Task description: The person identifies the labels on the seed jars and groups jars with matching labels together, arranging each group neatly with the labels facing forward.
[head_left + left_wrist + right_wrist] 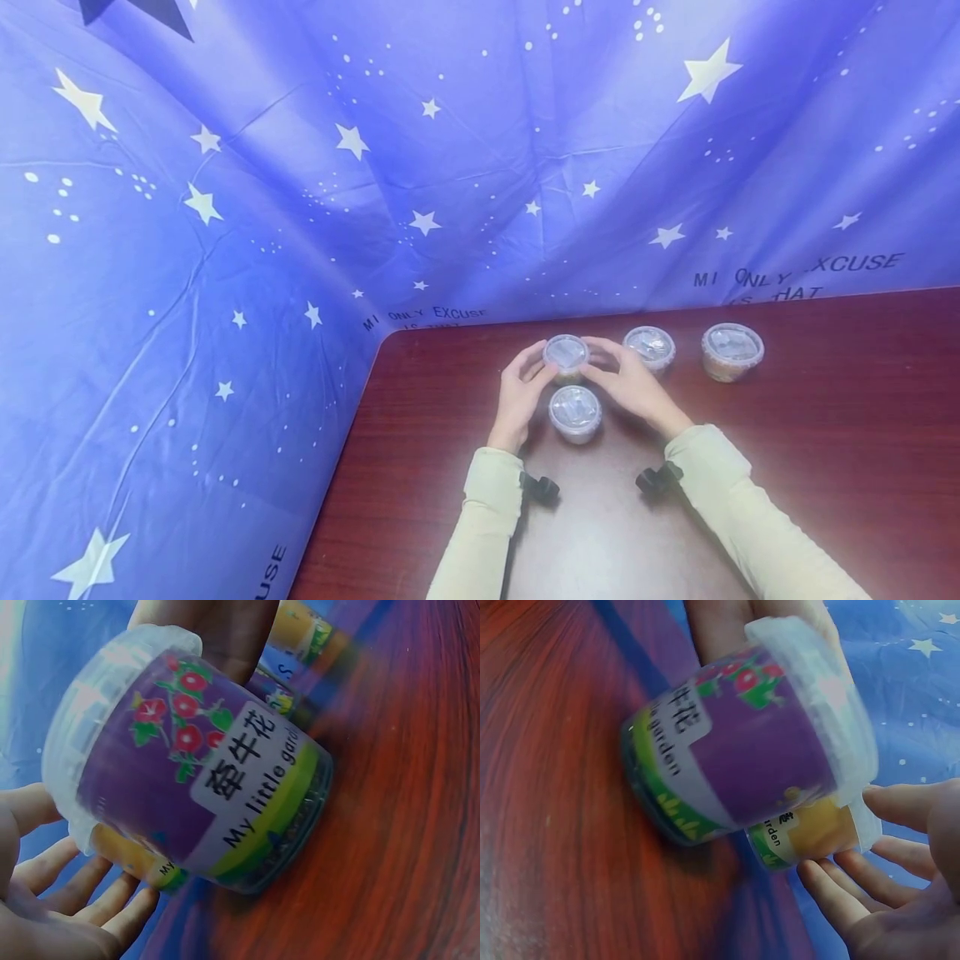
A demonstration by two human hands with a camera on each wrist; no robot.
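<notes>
Both hands are round a small clear-lidded plastic tub with a yellow label [566, 356] on the far part of the table. My left hand [519, 392] holds its left side, thumb at the lid's near edge. On the opposite side my right hand [626, 385] grips it with thumb and fingers. Just nearer stands another tub, with a purple label [150, 780], red flowers and the words "My little garden"; its lid [575, 406] faces up. In both wrist views this purple tub hides much of the yellow one.
Two more lidded tubs stand to the right: one [649, 347] close beside the right hand, another [732, 352] farther off. The dark red wooden table [840, 433] meets a blue star-printed cloth [480, 167] at its back and left edges.
</notes>
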